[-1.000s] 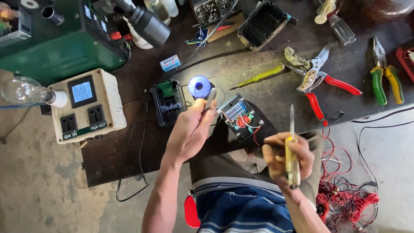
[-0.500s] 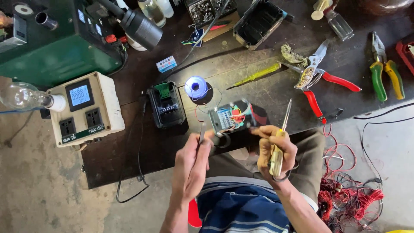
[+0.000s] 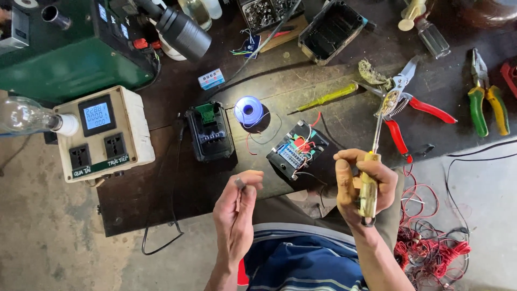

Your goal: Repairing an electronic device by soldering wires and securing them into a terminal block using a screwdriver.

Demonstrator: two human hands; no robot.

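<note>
A dark workbench carries pruning shears, pliers, solder spool.

Counting what I see from here, approx: 2 hands in view, left hand and right hand. 2 screwdrivers: one w/ yellow handle in the right hand, one green-yellow lying on the bench. 1 small grey part pinched in the left hand. 2 black battery-type housings: closed one and opened one w/ wiring. 1 blue spool. 1 red-handled pruner. 1 pr green-yellow pliers. 1 beige meter box w/ 2 sockets, 1 screen. 1 clear bulb. 1 empty black case. 1 red wire tangle.
</note>
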